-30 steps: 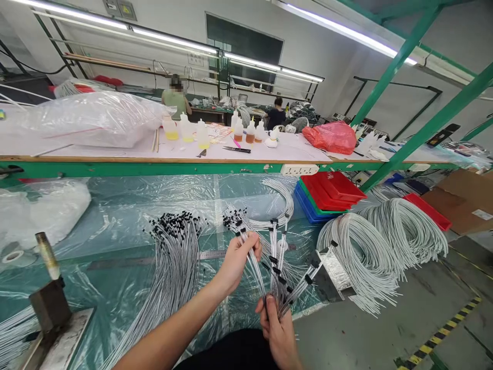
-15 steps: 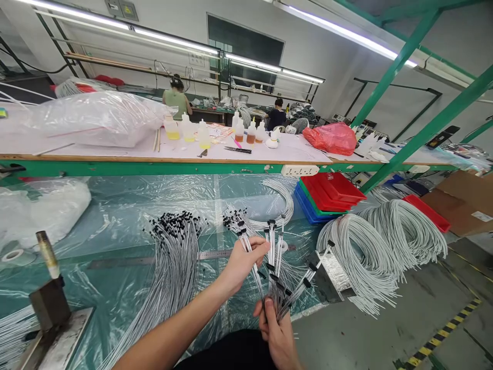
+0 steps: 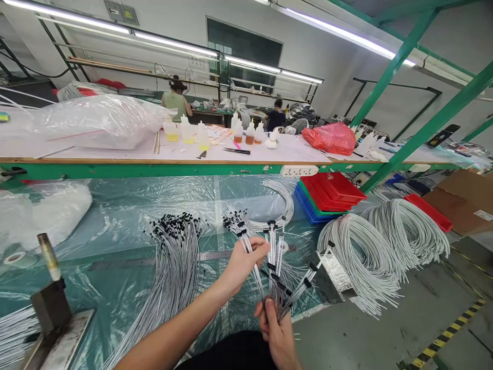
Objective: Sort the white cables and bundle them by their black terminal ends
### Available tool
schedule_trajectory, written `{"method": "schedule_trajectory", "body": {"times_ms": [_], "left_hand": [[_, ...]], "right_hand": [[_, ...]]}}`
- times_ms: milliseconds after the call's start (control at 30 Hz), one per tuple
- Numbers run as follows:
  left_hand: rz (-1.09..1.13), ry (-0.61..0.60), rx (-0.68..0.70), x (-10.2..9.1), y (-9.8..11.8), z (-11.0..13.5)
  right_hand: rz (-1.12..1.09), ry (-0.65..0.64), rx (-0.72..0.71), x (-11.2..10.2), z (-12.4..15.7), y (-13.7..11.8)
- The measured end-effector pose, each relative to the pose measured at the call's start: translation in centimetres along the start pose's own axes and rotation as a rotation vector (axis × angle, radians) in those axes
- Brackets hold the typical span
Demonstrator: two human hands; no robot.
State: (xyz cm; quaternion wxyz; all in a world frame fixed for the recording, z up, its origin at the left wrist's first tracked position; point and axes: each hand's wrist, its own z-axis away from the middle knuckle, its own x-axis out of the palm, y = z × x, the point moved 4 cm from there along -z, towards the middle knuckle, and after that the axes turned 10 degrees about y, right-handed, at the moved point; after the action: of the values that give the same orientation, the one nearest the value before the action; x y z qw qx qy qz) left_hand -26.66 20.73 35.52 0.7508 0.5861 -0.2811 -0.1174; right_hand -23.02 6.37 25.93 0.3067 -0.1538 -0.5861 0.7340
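Gathering black-tipped grey wires into a fan looks to be the step in hand: the right hand (image 3: 278,334) is closed around the lower ends of a small bunch of wires (image 3: 275,272), low in the view above the near edge of the counter (image 3: 115,216), while the left hand (image 3: 241,264) pinches one or two wires near their black caps. The next move, as I judge it, calls for evening the capped ends and laying the bunch beside the larger sheaf of capped wires (image 3: 173,257) on the plastic sheeting.

Whether the pinching fingers hold one wire or two is hard to tell. The right hand's palm is turned away and cut off by the frame's lower edge. A steel ruler (image 3: 154,259) lies partly under the sheaf. White cable coils (image 3: 370,257) hang off the counter's right end.
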Motion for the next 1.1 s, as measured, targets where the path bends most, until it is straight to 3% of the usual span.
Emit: {"method": "schedule_trajectory", "body": {"times_ms": [733,1100], "left_hand": [[0.094,-0.016,-0.037,0.4,-0.9,0.1],[0.018,0.055,-0.014,0.0,-0.6,0.3]], "right_hand": [[-0.047,0.010,0.015,-0.6,0.0,0.8],[-0.084,0.032,0.029,-0.5,-0.3,0.6]]}}
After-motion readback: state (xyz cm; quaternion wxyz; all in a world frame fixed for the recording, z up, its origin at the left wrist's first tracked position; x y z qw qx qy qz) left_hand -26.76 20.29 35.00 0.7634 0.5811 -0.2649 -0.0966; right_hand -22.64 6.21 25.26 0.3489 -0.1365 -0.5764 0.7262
